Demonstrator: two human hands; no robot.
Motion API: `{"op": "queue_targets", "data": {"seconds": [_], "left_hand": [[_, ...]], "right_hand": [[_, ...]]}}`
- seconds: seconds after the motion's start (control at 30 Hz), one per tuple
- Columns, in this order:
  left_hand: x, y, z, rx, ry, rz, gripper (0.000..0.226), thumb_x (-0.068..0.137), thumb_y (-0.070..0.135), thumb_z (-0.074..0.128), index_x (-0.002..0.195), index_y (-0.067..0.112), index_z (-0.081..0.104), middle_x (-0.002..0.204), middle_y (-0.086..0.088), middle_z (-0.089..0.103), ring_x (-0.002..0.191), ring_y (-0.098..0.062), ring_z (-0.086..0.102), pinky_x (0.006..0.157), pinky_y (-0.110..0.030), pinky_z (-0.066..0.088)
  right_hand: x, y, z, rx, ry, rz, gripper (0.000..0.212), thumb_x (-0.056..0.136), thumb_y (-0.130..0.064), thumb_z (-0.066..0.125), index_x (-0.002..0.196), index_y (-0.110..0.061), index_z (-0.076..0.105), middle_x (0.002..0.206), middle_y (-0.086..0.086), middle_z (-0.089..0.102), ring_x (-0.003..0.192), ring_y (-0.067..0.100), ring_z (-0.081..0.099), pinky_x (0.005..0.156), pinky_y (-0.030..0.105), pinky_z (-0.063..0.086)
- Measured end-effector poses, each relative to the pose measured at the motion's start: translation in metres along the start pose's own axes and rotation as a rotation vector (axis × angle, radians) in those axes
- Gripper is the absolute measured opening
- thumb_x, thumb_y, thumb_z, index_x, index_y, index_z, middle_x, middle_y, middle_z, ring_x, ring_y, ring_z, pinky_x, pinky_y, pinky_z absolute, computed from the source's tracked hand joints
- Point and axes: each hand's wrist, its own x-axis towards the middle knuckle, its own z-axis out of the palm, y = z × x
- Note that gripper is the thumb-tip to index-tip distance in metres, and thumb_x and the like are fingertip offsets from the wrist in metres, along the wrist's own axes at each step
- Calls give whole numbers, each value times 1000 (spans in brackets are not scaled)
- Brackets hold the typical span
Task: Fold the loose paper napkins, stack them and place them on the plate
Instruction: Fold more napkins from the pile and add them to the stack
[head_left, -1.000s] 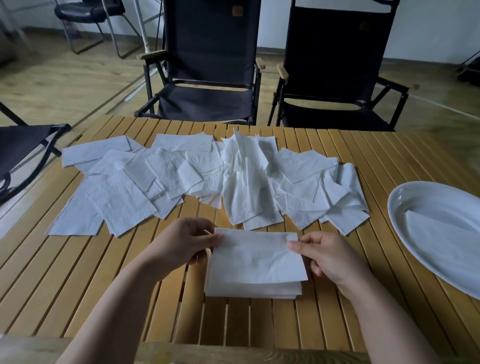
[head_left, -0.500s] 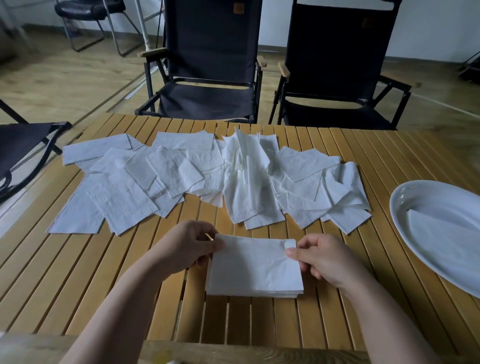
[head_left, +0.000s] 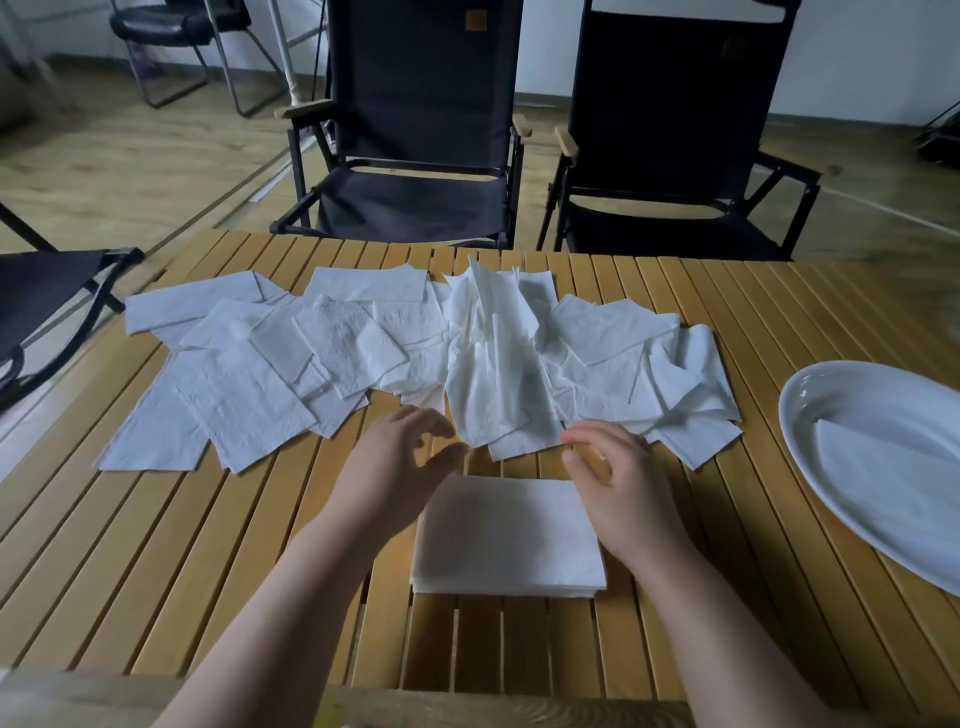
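Left hand (head_left: 402, 457): empty, fingers loosely spread, hovering over the far-left corner of the folded stack (head_left: 509, 535).
Right hand (head_left: 613, 467): also empty and open, fingers curled, over the stack's far-right corner.
Folded stack: flat on the worktop (head_left: 156, 571) between the wrists, long axis running left to right, edges squared.
Loose napkins (head_left: 415, 353): a wide scatter just beyond both hands, spread across the worktop; the crumpled, half-upright bunch in its middle lies straight ahead, its near edge almost at the fingertips.
Nearer hand: about equal (the left thumb is perhaps a touch closer to the bunch's near corner).
Plate (head_left: 810, 395): white, well off to the right, one napkin already lying in it.
Likely next move: a short reach forward for another loose napkin.
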Motion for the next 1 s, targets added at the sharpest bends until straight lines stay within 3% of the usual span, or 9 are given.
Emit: {"op": "queue_targets", "data": {"seconds": [0.13, 0.27, 0.37, 0.43, 0.57, 0.63, 0.73, 0.87, 1.0], "left_hand": [[6, 1, 13, 79, -96, 112, 19, 96, 37, 56, 109, 33, 70, 142, 12, 52, 133, -14, 40, 104, -35, 42], [9, -2, 20, 103, -162, 156, 23, 100, 34, 52, 112, 34, 71, 146, 14, 49, 137, -16, 36, 106, -43, 42], [9, -6, 23, 92, -159, 163, 24, 100, 34, 51, 113, 35, 71, 142, 18, 52, 135, -14, 38, 105, -46, 42], [10, -7, 23, 77, -155, 164, 24, 99, 33, 53, 114, 33, 71, 141, 17, 52, 134, -15, 40, 105, -45, 42], [7, -8, 22, 27, -117, 176, 23, 97, 31, 57, 116, 32, 70, 140, 14, 54, 130, -13, 44, 103, -38, 43], [6, -8, 21, -14, -84, 173, 24, 96, 30, 61, 118, 32, 69, 138, 13, 55, 128, -12, 45, 103, -32, 42], [6, -8, 19, -78, -64, 132, 37, 90, 32, 69, 126, 35, 62, 141, 13, 51, 131, -12, 43, 105, -36, 44], [6, -6, 20, -66, -20, 152, 63, 84, 34, 75, 140, 37, 46, 150, 11, 39, 138, -14, 34, 109, -27, 37], [6, 0, 19, -62, -5, 181, 61, 84, 33, 76, 139, 39, 50, 154, 11, 34, 142, -18, 27, 111, -40, 32]], "right_hand": [[-1, -4, 14, -97, -108, -72, 30, 99, -31, 55, 126, -28, 68, 143, -15, 49, 135, 0, 35, 100, 13, 44], [-1, -7, 19, -129, -224, -31, 35, 103, -34, 48, 135, -29, 62, 154, -17, 38, 146, 2, 18, 99, -7, 12], [-1, -6, 21, -199, -237, -24, 38, 104, -38, 43, 140, -32, 56, 156, -19, 36, 147, 2, 14, 121, 24, 11], [-1, -5, 23, -228, -235, -11, 40, 105, -37, 41, 143, -30, 53, 155, -18, 37, 147, 3, 16, 123, 41, 15], [-3, -3, 26, -114, -120, -48, 37, 102, -29, 49, 136, -21, 61, 144, -10, 53, 142, 8, 34, 113, 43, 39], [-6, -7, 22, -31, 14, -94, 30, 98, -21, 58, 125, -16, 69, 130, -5, 64, 127, 8, 52, 98, 29, 53], [-9, -16, 10, 63, 165, -150, 17, 92, -14, 68, 107, -14, 77, 105, -5, 73, 97, 3, 66, 76, 8, 52], [-13, -25, 0, 256, 184, -98, 9, 90, -14, 70, 91, -16, 78, 86, -14, 73, 87, 2, 68, 71, 13, 53], [-14, -32, -7, 457, 84, -9, 12, 93, -15, 69, 87, -21, 77, 79, -10, 74, 78, 8, 68, 68, 17, 52]]}}
